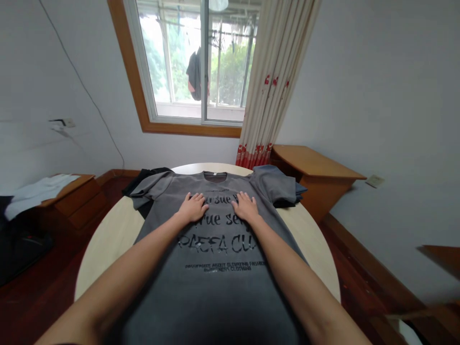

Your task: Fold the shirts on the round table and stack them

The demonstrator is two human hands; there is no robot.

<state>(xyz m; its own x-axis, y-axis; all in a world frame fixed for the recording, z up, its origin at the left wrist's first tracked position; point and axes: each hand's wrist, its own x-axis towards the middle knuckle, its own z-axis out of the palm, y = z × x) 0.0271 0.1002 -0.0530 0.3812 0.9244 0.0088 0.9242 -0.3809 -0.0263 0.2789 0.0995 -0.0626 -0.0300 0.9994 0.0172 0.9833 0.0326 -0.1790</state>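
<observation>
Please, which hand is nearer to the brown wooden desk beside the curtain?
Right. The right hand lies on the grey printed T-shirt, toward the desk; the left hand lies farther left.

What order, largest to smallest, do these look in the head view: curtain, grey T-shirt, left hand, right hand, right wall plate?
1. Grey T-shirt
2. Curtain
3. Left hand and right hand: too alike to rank
4. Right wall plate
</observation>
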